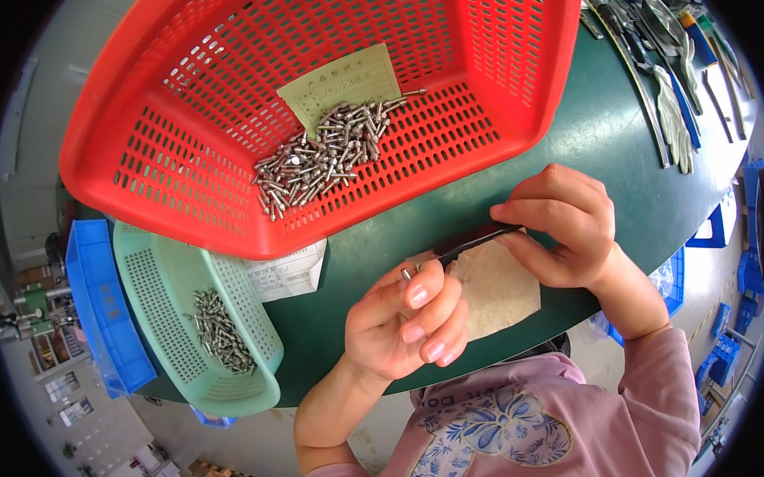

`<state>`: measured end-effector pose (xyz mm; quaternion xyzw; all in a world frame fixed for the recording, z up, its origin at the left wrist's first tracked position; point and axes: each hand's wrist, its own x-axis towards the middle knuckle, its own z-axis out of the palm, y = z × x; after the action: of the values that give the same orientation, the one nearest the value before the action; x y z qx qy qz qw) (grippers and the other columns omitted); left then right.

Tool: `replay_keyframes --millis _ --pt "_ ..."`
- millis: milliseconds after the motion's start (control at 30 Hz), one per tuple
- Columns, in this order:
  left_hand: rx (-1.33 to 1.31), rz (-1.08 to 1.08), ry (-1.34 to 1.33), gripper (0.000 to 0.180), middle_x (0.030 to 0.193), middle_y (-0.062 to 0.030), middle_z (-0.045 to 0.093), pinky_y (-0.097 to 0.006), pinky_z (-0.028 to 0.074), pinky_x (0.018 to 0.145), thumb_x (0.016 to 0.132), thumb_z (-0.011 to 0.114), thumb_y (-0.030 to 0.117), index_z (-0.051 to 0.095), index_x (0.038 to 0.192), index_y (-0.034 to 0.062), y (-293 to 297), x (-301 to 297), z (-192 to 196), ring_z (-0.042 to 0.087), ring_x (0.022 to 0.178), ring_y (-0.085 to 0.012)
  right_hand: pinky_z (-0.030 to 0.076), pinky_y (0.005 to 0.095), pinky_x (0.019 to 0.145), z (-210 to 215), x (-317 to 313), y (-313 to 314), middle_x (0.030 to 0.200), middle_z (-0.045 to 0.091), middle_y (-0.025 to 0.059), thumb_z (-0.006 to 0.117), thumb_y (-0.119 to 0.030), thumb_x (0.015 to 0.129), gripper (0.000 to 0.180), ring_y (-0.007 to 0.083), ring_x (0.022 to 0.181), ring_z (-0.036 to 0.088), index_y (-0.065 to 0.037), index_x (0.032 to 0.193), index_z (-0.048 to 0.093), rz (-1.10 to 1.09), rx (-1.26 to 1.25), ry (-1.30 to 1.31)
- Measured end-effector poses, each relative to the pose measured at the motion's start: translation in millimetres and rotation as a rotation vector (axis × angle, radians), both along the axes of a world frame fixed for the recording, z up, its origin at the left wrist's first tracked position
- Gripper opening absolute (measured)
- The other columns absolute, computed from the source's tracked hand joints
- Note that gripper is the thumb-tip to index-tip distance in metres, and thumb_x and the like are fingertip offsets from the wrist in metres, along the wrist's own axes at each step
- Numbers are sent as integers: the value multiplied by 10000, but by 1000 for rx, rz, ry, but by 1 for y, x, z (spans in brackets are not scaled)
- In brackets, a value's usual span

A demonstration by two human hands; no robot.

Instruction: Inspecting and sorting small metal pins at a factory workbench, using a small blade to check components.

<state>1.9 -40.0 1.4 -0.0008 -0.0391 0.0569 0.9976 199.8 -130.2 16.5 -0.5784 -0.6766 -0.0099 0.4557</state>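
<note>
My left hand (414, 317) pinches a small metal pin (408, 275) between thumb and fingers, its shiny end sticking out. My right hand (562, 224) grips a slim black tool (475, 240) by its far end. The tool's other end reaches the fingers of my left hand by the pin; its exact kind I cannot make out. Beneath both hands lies a creased tan sheet (502, 295). Beyond them, a red perforated basket (93, 160) holds a heap of similar metal pins (333, 156) and a yellow-green card (355, 81).
At the left, a pale green basket (268, 352) contains more pins (221, 332), beside a blue bin (107, 307). A white printed paper (295, 275) lies partly under the red basket. Hand tools and a white glove (670, 115) occupy the far right of the green table (382, 247).
</note>
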Motion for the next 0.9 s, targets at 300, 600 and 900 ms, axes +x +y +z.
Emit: replay_keyframes --millis 300,600,900 --pt "-23 5 10 149 666 10 453 -311 463 617 966 376 168 492 887 119 0 -1 -1 527 654 -178 414 292 433 3 1 0 694 577 59 715 -39 537 270 192 521 543 -37 799 653 25 22 -9" --pt "-23 6 10 138 662 10 455 -312 466 615 964 385 161 492 888 117 1 -1 0 526 650 -176 425 296 441 3 -1 0 697 578 61 718 -35 549 265 196 527 549 -34 805 652 17 5 -10" --pt "253 167 204 218 698 -32 503 -320 483 625 986 386 240 495 924 62 -5 -1 9 556 686 -182 439 291 466 3 -2 -2 715 587 88 720 -4 600 236 203 563 570 -19 824 646 -64 -33 75"
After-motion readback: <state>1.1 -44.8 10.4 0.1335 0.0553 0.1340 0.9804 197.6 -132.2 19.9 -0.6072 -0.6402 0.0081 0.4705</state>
